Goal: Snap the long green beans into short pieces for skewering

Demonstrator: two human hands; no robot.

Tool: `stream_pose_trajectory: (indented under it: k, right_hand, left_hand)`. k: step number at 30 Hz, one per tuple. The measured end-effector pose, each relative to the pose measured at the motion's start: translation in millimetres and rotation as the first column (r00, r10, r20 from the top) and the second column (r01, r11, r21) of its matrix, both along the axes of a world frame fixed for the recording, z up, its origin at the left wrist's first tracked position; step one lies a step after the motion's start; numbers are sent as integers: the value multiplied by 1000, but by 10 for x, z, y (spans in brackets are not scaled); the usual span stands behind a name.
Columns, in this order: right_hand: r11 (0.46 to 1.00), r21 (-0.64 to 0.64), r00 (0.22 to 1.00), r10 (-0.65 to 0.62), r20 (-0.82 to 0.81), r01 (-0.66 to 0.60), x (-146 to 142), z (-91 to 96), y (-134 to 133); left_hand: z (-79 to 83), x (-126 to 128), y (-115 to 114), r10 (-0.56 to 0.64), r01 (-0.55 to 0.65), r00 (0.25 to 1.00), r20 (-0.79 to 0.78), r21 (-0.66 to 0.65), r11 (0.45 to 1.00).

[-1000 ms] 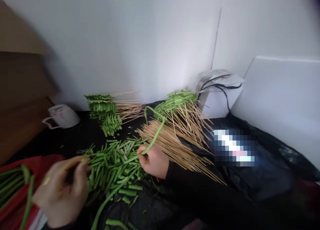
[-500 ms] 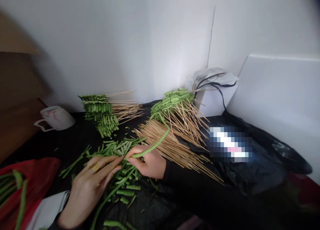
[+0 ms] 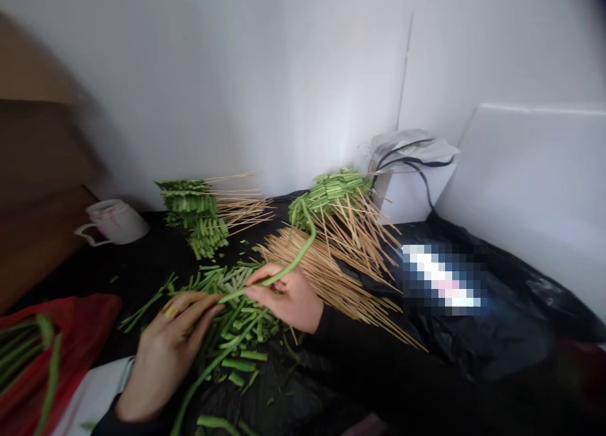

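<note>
A long green bean point(image 3: 305, 243) runs through both hands, its far end arching up toward the back. My left hand point(image 3: 165, 338), with a yellow ring, pinches the bean's near end between thumb and fingertips. Slightly to the right, my right hand point(image 3: 293, 300) grips the same bean between thumb and forefinger, and a short length shows between the hands. Below them lies a heap of cut bean pieces point(image 3: 243, 322). Thin wooden skewers point(image 3: 345, 288) lie loose in a pile beyond and right of my right hand.
Skewered bean pieces are stacked at back left point(image 3: 201, 212) and back centre point(image 3: 341, 187). A white mug point(image 3: 120, 221) stands at left, a red bag point(image 3: 89, 322) of long beans at lower left. A white paper bag point(image 3: 409, 193) stands against the wall; black plastic point(image 3: 511, 335) covers the right.
My fingertips have moved apart along the bean, the left hand to the left, so a short stretch now shows between them. The view has shifted slightly.
</note>
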State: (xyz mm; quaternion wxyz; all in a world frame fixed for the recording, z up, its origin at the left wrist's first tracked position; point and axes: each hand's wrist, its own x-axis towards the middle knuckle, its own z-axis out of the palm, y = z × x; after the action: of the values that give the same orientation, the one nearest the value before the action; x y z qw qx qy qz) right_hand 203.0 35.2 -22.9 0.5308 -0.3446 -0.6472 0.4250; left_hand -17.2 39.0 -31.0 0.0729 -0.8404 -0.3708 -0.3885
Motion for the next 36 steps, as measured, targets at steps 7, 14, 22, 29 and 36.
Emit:
stream_pose_trajectory:
  k: [7, 14, 22, 29, 36]
  right_hand:
    - [994, -108, 999, 17, -43, -21, -8, -50, -65]
    - [999, -2, 997, -39, 66, 39, -17, -110, -110]
    - [994, 98, 989, -65, 135, 52, -20, -105, -125]
    - [987, -160, 999, -34, 8, 35, -15, -7, -133]
    - [939, -322, 975, 54, -216, -123, -46, -150, -60]
  left_hand:
    - [40, 8, -113, 199, -176, 926, 322, -99, 979]
    - [3, -51, -131, 189, -196, 947, 258, 1, 981]
    - [-114, 23, -94, 25, -21, 997, 72, -65, 998]
    - [5, 63, -140, -23, 68, 987, 161, -282, 957]
    - [68, 91, -139, 88, 220, 850, 519, -503, 836]
